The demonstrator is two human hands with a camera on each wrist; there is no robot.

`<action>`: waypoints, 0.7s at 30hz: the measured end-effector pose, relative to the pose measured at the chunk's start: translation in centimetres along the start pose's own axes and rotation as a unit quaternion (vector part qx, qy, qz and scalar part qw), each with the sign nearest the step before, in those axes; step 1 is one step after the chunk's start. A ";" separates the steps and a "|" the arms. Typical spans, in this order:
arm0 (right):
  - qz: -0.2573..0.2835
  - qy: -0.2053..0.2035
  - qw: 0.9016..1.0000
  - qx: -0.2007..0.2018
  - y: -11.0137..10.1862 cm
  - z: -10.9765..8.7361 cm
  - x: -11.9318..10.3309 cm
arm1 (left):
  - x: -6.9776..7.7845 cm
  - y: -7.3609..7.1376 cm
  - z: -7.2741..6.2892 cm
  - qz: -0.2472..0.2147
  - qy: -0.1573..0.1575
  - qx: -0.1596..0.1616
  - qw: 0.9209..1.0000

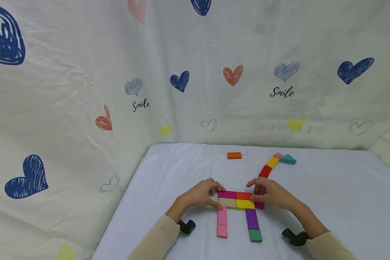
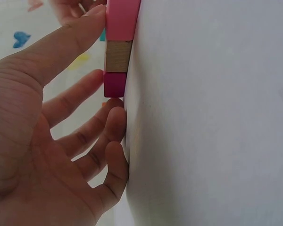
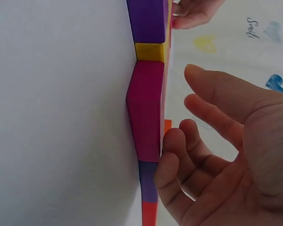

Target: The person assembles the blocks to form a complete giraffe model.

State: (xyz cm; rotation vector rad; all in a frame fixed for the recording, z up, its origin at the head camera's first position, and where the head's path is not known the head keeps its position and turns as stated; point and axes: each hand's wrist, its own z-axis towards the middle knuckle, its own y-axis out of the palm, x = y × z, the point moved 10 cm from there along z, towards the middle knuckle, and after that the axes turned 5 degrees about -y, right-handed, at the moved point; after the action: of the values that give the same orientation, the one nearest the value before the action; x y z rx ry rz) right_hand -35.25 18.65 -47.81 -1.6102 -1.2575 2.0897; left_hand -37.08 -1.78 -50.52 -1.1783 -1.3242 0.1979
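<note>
My left hand (image 1: 199, 195) is at the left end of a group of coloured blocks laid flat. Its thumb touches near the top of the upper pink block (image 1: 222, 216), and its index fingertip touches the magenta block (image 1: 226, 194). A beige block (image 1: 227, 203) lies between them. My right hand (image 1: 276, 193) is over the group's right end, fingers loosely bent, holding nothing. Beside it are the red-orange block (image 1: 243, 195), the yellow block (image 1: 245, 204) and a dark magenta block (image 3: 146, 113), which the hand partly hides in the head view.
A purple block (image 1: 252, 219) and a green block (image 1: 255, 235) extend toward the front. A slanting row with a red block (image 1: 265, 171) reaches a teal triangle (image 1: 287, 159). An orange block (image 1: 234, 155) lies apart at the back of the white-covered table (image 1: 175, 166).
</note>
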 end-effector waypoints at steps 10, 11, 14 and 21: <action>-0.007 0.023 0.999 -0.022 1.3 -0.2 0.5 | -0.1 0.2 -0.1 0.005 0.003 -0.004 1.000; -0.007 0.027 0.999 -0.021 1.4 -0.2 0.6 | -0.1 0.2 -0.1 0.004 0.003 -0.005 1.000; -0.009 0.035 0.999 -0.019 1.4 -0.1 0.9 | 0.0 0.2 -0.2 0.003 0.006 -0.007 1.000; -0.010 0.042 0.999 -0.020 1.3 -0.1 0.7 | 0.3 -0.1 -0.2 0.005 0.015 -0.014 1.000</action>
State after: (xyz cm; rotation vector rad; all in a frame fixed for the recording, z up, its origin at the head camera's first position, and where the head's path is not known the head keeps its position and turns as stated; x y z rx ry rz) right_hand -35.05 18.36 -49.23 -1.6753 -1.2897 1.9751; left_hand -36.88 -1.80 -50.20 -1.2067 -1.2991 0.1689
